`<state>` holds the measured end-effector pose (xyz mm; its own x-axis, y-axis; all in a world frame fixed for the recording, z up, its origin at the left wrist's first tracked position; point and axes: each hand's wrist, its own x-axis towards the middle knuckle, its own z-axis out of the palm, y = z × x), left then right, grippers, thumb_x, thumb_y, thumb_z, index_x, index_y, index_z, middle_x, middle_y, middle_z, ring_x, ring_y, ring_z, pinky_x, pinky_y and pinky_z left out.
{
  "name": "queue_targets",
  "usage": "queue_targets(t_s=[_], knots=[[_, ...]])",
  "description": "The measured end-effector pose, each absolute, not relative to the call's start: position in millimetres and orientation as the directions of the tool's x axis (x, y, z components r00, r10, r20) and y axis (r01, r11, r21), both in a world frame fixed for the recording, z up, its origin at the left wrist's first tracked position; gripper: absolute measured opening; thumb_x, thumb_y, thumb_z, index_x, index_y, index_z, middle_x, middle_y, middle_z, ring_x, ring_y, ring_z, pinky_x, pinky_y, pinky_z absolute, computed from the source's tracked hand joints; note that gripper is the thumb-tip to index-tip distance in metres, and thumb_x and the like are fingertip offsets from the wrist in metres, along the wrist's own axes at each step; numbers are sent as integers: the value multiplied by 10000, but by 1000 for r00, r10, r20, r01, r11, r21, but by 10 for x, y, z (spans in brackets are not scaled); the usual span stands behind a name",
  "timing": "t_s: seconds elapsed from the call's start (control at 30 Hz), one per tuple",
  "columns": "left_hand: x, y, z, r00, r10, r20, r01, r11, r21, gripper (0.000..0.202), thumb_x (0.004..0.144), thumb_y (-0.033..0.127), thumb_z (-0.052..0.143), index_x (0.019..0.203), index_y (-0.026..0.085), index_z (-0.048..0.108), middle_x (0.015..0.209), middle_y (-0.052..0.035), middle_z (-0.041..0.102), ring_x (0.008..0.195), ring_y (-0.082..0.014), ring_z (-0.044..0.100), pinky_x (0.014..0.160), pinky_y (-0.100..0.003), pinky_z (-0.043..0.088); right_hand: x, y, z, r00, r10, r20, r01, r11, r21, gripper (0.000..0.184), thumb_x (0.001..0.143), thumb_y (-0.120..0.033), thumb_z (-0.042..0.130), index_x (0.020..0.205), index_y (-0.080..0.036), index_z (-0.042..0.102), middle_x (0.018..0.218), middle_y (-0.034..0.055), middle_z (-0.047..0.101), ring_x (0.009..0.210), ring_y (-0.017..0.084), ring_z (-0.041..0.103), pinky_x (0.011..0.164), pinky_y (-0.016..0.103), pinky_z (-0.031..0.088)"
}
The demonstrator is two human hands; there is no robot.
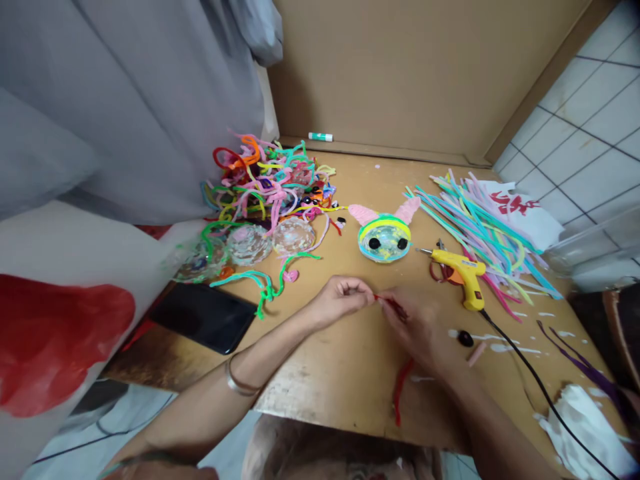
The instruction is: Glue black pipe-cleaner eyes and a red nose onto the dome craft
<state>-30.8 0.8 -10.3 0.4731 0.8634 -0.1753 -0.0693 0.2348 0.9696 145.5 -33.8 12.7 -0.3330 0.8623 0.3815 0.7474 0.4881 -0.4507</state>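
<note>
My left hand point(340, 297) and my right hand point(417, 327) meet above the wooden table point(350, 373), both pinching a thin red pipe cleaner point(400, 393). Its short end stretches between my fingertips, and the rest hangs down under my right palm toward the table's front edge. Just beyond my hands sits a small round animal face point(384, 237) made of coiled pipe cleaners, with pink ears and two black eyes.
A yellow glue gun point(463, 273) with a black cord lies to the right, beside a sheaf of straight pastel pipe cleaners point(480, 227). A tangle of coloured pipe cleaners point(270, 180), clear domes point(250, 243) and a black phone point(203, 317) lie left. A glue stick point(320, 137) rests by the cardboard wall.
</note>
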Motion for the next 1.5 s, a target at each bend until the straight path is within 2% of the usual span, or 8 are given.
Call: queue_targets(t_s=[0.33, 0.47, 0.67, 0.9, 0.97, 1.1, 1.17, 1.5], knots=[[-196, -84, -172, 368, 916, -160, -170, 236, 957, 373, 679, 482, 693, 696, 120, 606, 502, 57, 417, 455, -42, 283, 459, -219, 178, 1290, -366, 20, -160, 820, 549, 770, 452, -450, 190, 864, -170, 500, 709, -180, 608, 567, -11, 599, 489, 90, 532, 499, 209, 354], [-160, -109, -213, 304, 940, -156, -188, 220, 957, 359, 688, 471, 694, 701, 122, 608, 509, 62, 407, 458, -43, 275, 465, -222, 178, 1248, -385, -36, -164, 793, 587, 803, 453, -388, 214, 891, -177, 464, 735, -180, 610, 564, 2, 601, 480, 106, 529, 497, 231, 361], [-96, -125, -231, 193, 961, -199, -334, 255, 907, 297, 656, 405, 710, 679, 128, 606, 479, 66, 421, 443, -41, 281, 466, -223, 173, 1145, -444, -71, -223, 797, 562, 832, 456, -317, 202, 903, -158, 410, 923, -141, 611, 723, 82, 678, 612, 164, 629, 570, 270, 453], [-92, -124, -225, 200, 946, -255, -343, 311, 886, 235, 639, 347, 686, 652, 129, 599, 456, 65, 426, 421, -39, 289, 452, -217, 168, 1122, -436, -62, -251, 769, 588, 866, 450, -219, 206, 906, -158, 420, 873, -125, 620, 668, 83, 668, 553, 175, 616, 517, 282, 428], [-127, -110, -213, 217, 942, -255, -312, 315, 897, 218, 640, 332, 678, 647, 130, 597, 450, 67, 424, 416, -39, 284, 450, -216, 169, 1141, -423, -35, -253, 788, 561, 846, 462, -268, 200, 900, -155, 429, 875, -128, 625, 680, 78, 671, 581, 179, 623, 534, 283, 435], [-216, -62, -163, 220, 950, -223, -252, 276, 927, 173, 637, 288, 662, 645, 128, 597, 449, 66, 419, 429, -41, 286, 460, -217, 171, 1210, -389, 34, -228, 869, 439, 725, 452, -519, 176, 877, -137, 461, 885, -160, 635, 764, 48, 691, 673, 150, 638, 608, 247, 457], [-244, -45, -134, 261, 941, -215, -228, 277, 934, 175, 634, 286, 663, 643, 126, 593, 452, 67, 414, 433, -40, 279, 463, -218, 164, 1246, -375, 59, -195, 886, 420, 682, 430, -592, 178, 877, -143, 465, 848, -170, 638, 756, 35, 684, 669, 136, 626, 611, 233, 448], [-222, -60, -60, 276, 940, -199, -154, 247, 957, 294, 612, 382, 726, 649, 133, 574, 466, 88, 380, 427, -21, 228, 457, -208, 147, 1306, -377, 114, -107, 861, 498, 665, 434, -608, 182, 877, -179, 483, 807, -166, 650, 678, 10, 651, 569, 103, 562, 564, 208, 416]])
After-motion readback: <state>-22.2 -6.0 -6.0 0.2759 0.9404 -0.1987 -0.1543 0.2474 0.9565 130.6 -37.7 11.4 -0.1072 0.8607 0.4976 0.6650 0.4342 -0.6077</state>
